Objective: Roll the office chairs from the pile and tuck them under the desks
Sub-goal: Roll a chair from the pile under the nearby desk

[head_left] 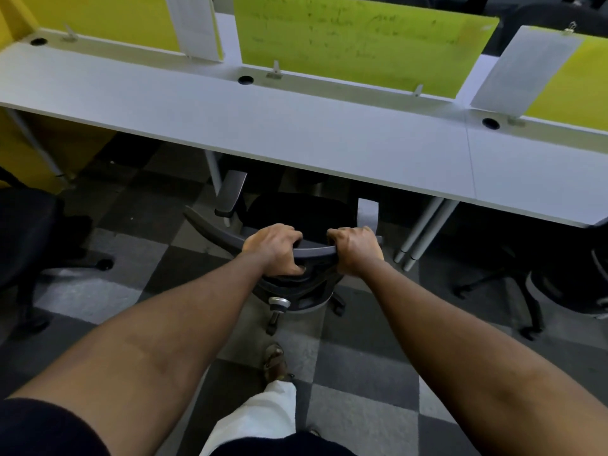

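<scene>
Your floor [362,373] is grey and dark carpet squares. On it stand the office chair [296,212] on its casters, the white desk [263,126] on pale legs [424,232], a second chair [26,225] at your left, a third chair [566,284] at your right, and your sandalled foot [274,360].

I stand in an office: a long white worktop [263,126], yellow-green dividers [355,44], wheeled chairs [296,218], checkered carpet [345,357].

Only illegible scrawl on the green divider [362,44]
</scene>
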Available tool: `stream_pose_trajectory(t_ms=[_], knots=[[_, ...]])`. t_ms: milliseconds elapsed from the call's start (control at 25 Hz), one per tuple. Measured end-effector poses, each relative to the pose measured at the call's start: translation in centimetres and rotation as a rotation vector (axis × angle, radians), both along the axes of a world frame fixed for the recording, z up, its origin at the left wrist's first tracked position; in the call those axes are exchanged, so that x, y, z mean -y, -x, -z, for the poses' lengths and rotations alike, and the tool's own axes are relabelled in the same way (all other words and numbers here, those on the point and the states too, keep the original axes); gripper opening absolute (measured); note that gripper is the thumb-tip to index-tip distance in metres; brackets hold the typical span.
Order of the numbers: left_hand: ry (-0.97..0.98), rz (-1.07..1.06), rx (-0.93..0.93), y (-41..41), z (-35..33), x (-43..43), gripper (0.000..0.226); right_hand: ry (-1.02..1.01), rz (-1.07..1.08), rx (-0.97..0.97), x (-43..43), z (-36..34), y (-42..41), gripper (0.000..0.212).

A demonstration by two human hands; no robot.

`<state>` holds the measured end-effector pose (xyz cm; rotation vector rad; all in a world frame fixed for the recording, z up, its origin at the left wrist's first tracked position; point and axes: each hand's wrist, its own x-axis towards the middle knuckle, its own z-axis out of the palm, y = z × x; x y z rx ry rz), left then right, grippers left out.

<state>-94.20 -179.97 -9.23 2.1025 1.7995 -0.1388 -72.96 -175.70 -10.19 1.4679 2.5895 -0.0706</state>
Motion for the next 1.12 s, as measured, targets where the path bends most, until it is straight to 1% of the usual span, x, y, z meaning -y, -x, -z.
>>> stream_pose_trajectory(t_ms=[280, 560, 680, 880, 1000, 1120], knots=[[-0.021, 0.061, -0.001, -0.1, -0.2, -9.3, 0.048, 0.021, 0.086, 0.036, -8.1, -0.2, 0.0, 0.028], [-0.027, 0.137, 0.009, 0.2, 0.1, -17.4, 0.053, 0.029, 0.158, 0.067, -15.2, -0.1, 0.2, 0.027], [-0.068, 0.170, -0.023, -0.4, 0.2, -19.7, 0.056, 0.024, 0.148, 0.049, -17.6, 0.0, -0.4, 0.027], [-0.142, 0.175, -0.065, -1.8, 0.4, -23.3, 0.074, 0.026, 0.120, 0.024, -21.4, -0.5, -1.9, 0.025], [-0.145, 0.183, -0.099, -3.3, 0.1, -25.0, 0.078, 0.048, 0.096, 0.009, -23.4, -0.6, -3.5, 0.025], [-0.130, 0.165, -0.109, -3.1, 0.0, -25.8, 0.078, 0.039, 0.043, -0.038, -24.4, -0.3, -3.7, 0.026]])
